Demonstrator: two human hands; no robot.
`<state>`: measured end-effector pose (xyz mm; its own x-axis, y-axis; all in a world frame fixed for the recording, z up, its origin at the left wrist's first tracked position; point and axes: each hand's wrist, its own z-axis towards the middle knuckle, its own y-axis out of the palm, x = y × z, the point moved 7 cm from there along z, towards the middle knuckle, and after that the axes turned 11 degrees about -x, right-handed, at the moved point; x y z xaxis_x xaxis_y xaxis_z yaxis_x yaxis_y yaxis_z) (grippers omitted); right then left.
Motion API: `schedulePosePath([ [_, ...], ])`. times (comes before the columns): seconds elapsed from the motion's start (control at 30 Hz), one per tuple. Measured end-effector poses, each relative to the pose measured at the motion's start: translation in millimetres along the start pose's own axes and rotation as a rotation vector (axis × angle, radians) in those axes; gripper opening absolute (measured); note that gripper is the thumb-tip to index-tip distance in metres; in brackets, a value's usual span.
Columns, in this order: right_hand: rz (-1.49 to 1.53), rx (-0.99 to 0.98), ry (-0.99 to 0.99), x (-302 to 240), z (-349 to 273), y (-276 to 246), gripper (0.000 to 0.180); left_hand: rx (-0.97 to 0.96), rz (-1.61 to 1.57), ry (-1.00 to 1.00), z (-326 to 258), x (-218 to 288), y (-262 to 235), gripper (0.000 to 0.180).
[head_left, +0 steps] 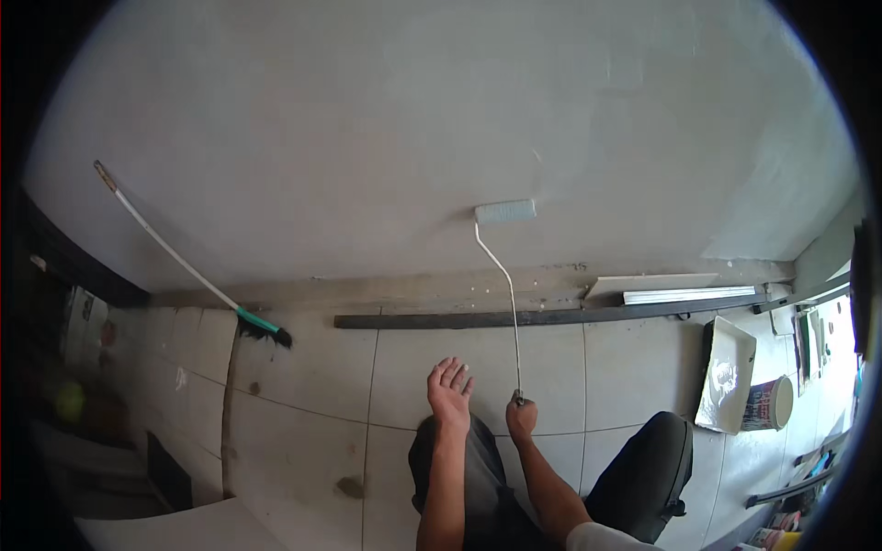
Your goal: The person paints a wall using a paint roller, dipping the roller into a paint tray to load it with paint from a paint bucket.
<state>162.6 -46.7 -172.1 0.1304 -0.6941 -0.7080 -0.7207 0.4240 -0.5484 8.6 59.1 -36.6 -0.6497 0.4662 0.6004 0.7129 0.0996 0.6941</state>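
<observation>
My right hand (522,416) is closed around the handle of a paint roller (506,212). The roller's long, thin, bent metal rod runs up from my fist, and its pale sleeve lies against the grey wall (349,138). To the left of it my left hand (450,390) is raised above my knee, palm up, fingers stretched out and holding nothing. A faint wet-looking mark shows on the wall just above the roller sleeve.
A broom (259,321) with a green head leans on the wall at left. Along the wall's foot lie a dark beam (441,320) and light strips (689,296). At right stand a paint tray (728,376) with white paint and a paint bucket (768,404) on the tiled floor (294,367).
</observation>
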Motion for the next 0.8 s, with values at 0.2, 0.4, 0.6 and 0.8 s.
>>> schedulePosePath([
  [0.2,0.074,0.034,-0.126,-52.5,14.4,10.8,0.056,-0.041,0.042,0.023,16.3,19.7,2.4,0.045],
  [0.4,0.115,0.068,-0.214,-104.7,31.4,-25.0,0.058,-0.022,0.003,0.015,2.9,2.7,3.7,0.043],
  [0.6,0.181,0.352,-0.401,-111.3,28.9,-97.6,0.057,-0.02,0.001,0.0,-0.8,-5.1,5.9,0.043],
  [0.8,0.21,0.511,-0.435,-137.0,37.2,-214.0,0.058,0.0,0.037,-0.014,0.3,-3.3,9.3,0.042],
])
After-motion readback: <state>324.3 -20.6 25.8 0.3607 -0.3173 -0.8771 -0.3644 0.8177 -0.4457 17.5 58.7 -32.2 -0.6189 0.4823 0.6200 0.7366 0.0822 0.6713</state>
